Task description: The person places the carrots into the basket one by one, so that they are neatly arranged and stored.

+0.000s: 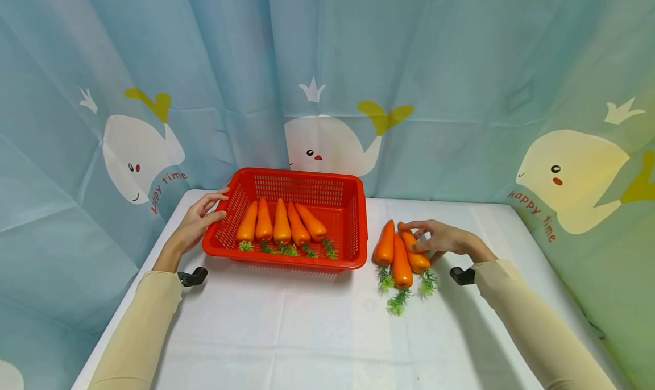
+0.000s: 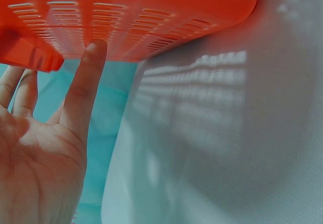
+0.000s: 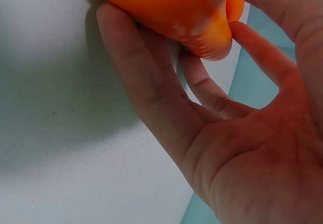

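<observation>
My right hand (image 1: 440,236) grips the rightmost of three orange carrots lying together on the table. That carrot (image 1: 421,262) points its tip away and its green leafy top towards me; in the right wrist view, fingers curl around both sides of the carrot (image 3: 171,7). Beside it lie a middle carrot (image 1: 401,268) and a left carrot (image 1: 385,245). My left hand (image 1: 197,222) rests at the left end of a red plastic basket (image 1: 284,262). Its fingers are relaxed, with one fingertip against the slotted wall (image 2: 111,19) in the left wrist view.
Inside the basket several carrots (image 1: 282,222) lie in a row, leafy tops towards me. A white cloth (image 1: 307,333) covers the table. Behind it hangs a blue curtain (image 1: 450,49) printed with whales, close to the basket's far side.
</observation>
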`<state>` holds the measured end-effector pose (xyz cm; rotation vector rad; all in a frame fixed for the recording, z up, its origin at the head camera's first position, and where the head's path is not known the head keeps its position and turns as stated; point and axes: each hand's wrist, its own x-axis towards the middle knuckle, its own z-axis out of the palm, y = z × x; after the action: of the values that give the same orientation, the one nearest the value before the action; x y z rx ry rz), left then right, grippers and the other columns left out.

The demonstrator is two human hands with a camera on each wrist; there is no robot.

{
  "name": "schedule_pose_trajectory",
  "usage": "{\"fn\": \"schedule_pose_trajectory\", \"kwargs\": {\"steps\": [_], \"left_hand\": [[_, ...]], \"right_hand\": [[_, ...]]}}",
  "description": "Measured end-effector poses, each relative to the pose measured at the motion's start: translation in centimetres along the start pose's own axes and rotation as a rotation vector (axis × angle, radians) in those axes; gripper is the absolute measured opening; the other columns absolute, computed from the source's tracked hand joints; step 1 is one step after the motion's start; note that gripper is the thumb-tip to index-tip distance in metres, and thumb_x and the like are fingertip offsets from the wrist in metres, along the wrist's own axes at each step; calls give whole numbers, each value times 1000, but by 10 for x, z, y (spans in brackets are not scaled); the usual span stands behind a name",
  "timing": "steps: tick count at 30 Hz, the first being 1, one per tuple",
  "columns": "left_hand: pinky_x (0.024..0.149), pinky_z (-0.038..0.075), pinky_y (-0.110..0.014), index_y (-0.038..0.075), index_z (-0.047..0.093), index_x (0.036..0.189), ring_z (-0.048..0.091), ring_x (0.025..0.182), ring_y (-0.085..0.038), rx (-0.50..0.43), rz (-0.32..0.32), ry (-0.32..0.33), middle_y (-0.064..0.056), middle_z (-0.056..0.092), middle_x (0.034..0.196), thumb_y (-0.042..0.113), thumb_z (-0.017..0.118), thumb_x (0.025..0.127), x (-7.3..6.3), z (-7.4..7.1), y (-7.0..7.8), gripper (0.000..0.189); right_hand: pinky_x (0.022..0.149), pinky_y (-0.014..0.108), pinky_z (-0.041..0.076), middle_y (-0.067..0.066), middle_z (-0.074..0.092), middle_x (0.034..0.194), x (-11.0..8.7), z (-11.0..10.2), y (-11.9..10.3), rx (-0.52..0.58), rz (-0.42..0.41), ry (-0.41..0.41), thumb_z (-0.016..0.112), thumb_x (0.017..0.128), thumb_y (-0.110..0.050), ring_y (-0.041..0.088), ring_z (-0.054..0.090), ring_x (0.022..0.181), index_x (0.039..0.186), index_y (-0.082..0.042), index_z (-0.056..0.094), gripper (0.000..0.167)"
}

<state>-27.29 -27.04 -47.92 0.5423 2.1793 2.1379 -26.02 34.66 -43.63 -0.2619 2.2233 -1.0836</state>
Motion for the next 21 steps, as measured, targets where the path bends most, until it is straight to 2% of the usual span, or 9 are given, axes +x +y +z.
{"fn": "schedule_pose_trajectory", "kwargs": {"steps": [7, 14, 21], "left_hand": [[98, 51, -20, -3, 50, 133, 18, 155, -31, 10, 12, 0, -11, 30, 166, 2, 58, 102, 1, 0, -2, 33], [98, 50, -19, -1, 51, 134, 19, 154, -31, 39, -2, 14, -8, 31, 166, 5, 59, 102, 2, 1, -1, 34], [97, 50, -19, -4, 48, 134, 15, 156, -32, 27, -4, 7, -12, 28, 167, 3, 58, 102, 0, 0, -1, 34]], "right_hand": [[74, 51, 61, 30, 44, 131, -1, 0, 1, -21, -16, 9, 73, 96, -15, 29, 67, 87, 157, -3, 38, 71], [74, 51, 61, 30, 42, 133, -2, -2, 4, -31, -34, 19, 73, 95, -15, 28, 65, 89, 156, -4, 39, 70], [73, 50, 61, 30, 38, 138, -7, -6, -2, -62, -36, 28, 74, 94, -14, 28, 65, 85, 157, -7, 38, 73]]}}
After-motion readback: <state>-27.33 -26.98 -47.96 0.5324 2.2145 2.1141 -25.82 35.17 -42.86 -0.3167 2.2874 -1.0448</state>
